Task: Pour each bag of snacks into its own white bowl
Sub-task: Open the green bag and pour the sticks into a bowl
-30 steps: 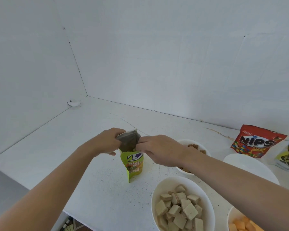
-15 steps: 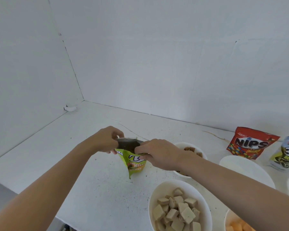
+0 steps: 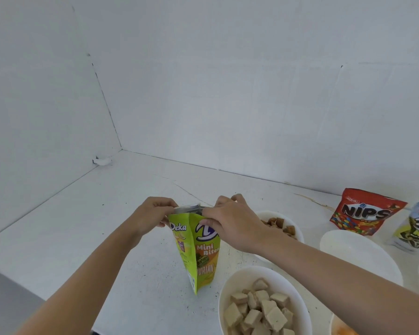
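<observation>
A green Deka Mini Bites bag (image 3: 198, 252) hangs upright over the table, its top edge pinched from both sides. My left hand (image 3: 153, 213) grips the left part of the top and my right hand (image 3: 230, 221) grips the right part. A strip of the silver inside shows between my fingers. A white bowl (image 3: 230, 284) at the front right holds pale square wafer pieces. Behind my right wrist a smaller white bowl (image 3: 298, 228) holds brown pieces. An empty white bowl (image 3: 358, 257) stands to the right.
A red Nips bag (image 3: 365, 211) and a white bag with dark print (image 3: 416, 228) stand at the back right. A bowl with orange pieces (image 3: 341, 330) shows at the bottom edge. White walls close the back and left. The table's front edge runs at the lower left.
The green bag has unfolded and now hangs longer and straighter. Both hands have shifted slightly apart along its top edge.
</observation>
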`<control>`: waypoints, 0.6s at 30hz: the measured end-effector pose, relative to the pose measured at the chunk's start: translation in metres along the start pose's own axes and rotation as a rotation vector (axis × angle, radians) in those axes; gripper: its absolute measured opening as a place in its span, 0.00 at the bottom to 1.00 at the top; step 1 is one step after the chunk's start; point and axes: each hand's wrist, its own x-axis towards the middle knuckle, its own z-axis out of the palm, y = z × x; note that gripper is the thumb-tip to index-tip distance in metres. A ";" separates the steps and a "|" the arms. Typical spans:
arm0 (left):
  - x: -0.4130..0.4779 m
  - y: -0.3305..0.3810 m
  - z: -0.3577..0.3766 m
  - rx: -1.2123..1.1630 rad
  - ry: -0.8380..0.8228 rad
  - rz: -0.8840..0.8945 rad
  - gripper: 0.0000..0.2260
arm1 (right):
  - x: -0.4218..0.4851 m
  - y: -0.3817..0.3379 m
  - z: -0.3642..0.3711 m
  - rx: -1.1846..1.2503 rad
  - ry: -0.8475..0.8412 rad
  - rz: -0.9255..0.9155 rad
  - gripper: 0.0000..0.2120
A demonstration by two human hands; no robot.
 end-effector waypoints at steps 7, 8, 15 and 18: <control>-0.020 -0.009 0.003 -0.408 -0.039 0.020 0.13 | 0.002 0.000 0.001 0.032 0.175 -0.074 0.13; -0.025 -0.011 0.005 -0.434 -0.045 0.048 0.14 | 0.004 -0.002 -0.001 0.033 0.233 -0.054 0.13; -0.042 -0.014 0.033 -0.390 -0.067 0.226 0.25 | 0.031 -0.017 -0.035 0.168 0.579 0.135 0.12; -0.040 -0.006 0.042 -0.375 -0.027 0.338 0.21 | 0.040 -0.023 -0.054 0.292 0.588 0.166 0.13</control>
